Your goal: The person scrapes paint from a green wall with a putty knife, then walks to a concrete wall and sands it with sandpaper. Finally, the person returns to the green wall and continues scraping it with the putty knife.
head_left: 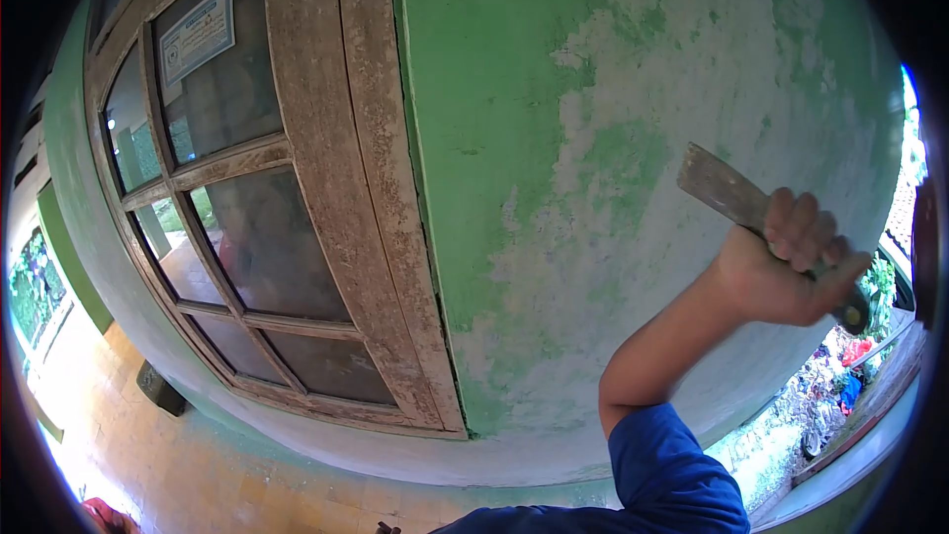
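Blue fabric sleeve: lay nearest.
Flat, stained scraper with dark handle: stood before the peeling green-and-white wall; contact was unclear.
Handling: seemed light, stiff; best held by the handle.
Right hand: was high, elbow bent, fingers closed around the scraper.
Left hand: was not visible.

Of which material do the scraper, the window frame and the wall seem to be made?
Scraper: probably a metal blade, dull and stained, judging by its thin, flat shape; handle unclear.
Window frame: likely wood, worn blotchy brown, given its board-like strips.
Wall: perhaps plaster under green paint, since pale patches show through.
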Demonstrator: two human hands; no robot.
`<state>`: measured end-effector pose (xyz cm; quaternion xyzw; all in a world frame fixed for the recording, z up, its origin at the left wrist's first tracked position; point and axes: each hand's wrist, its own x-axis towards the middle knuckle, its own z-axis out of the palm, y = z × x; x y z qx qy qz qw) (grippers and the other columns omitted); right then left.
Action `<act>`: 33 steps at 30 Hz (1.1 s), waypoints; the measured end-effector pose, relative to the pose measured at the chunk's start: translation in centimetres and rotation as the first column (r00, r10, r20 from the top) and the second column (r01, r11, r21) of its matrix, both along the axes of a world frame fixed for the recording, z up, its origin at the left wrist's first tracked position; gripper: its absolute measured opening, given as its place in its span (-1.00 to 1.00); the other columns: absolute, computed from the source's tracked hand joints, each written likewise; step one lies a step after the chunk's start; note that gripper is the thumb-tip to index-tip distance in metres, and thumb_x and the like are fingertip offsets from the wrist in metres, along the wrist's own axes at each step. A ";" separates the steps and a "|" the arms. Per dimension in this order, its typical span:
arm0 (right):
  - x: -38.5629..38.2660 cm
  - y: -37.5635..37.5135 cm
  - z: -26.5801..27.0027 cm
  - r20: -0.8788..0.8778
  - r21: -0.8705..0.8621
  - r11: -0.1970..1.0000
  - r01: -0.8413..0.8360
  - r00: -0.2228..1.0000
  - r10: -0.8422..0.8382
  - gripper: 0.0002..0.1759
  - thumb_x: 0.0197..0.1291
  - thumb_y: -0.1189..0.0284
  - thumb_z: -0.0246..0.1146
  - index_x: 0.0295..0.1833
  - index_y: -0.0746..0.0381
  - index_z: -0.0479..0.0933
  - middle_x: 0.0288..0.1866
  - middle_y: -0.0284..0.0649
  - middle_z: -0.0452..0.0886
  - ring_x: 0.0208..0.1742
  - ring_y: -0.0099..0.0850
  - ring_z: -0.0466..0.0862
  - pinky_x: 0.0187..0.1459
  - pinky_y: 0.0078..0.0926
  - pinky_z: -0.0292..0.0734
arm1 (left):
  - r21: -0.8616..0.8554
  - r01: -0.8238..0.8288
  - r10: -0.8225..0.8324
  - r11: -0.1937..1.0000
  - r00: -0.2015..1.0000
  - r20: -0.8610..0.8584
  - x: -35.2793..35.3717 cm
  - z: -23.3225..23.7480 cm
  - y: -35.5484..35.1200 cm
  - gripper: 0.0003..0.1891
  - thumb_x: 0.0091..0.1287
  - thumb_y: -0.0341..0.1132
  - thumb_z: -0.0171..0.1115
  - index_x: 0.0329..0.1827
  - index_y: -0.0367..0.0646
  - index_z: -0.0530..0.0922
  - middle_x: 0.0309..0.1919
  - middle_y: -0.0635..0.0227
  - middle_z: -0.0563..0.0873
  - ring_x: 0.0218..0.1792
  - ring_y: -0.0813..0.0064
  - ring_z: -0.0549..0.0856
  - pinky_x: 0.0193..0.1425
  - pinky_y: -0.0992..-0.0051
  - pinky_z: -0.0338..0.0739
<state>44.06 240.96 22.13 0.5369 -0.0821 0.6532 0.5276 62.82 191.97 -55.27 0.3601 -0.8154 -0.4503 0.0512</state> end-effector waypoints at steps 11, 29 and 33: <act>-1.1 -0.5 -1.7 -0.045 0.156 0.987 0.026 0.999 -0.019 -0.62 0.39 0.11 -0.09 -0.46 0.07 0.24 -0.71 -0.47 0.13 -0.69 -0.62 0.12 -0.59 -0.63 0.07 | 0.119 -0.082 0.099 0.989 0.985 -0.144 -2.5 2.7 2.7 -0.82 -0.14 -0.38 0.28 -0.57 -0.34 0.51 -0.66 0.25 0.58 -0.59 0.46 0.57 -0.50 0.42 0.41; 0.7 -4.3 -35.9 0.675 0.315 0.249 -0.916 0.032 -0.737 -0.48 0.20 -0.02 0.18 -0.21 0.29 0.38 -0.51 -0.30 0.42 -0.58 -0.54 0.42 -0.51 -0.50 0.39 | 0.314 0.490 -0.503 0.813 0.863 -0.046 -11.1 20.8 14.4 -0.58 0.14 -0.04 0.34 -0.32 -0.28 0.51 -0.51 0.34 0.57 -0.44 0.58 0.53 -0.36 0.47 0.43; 3.0 -1.8 -37.5 0.342 0.556 0.120 -0.823 0.095 -0.935 -0.58 0.13 0.14 0.28 -0.34 0.35 0.46 -0.45 -0.20 0.48 -0.42 -0.45 0.45 -0.34 -0.41 0.38 | 0.276 0.640 -0.625 0.717 0.766 -0.153 -13.1 24.0 15.7 -0.62 0.08 -0.14 0.39 -0.29 -0.29 0.50 -0.49 0.31 0.58 -0.42 0.57 0.54 -0.35 0.45 0.45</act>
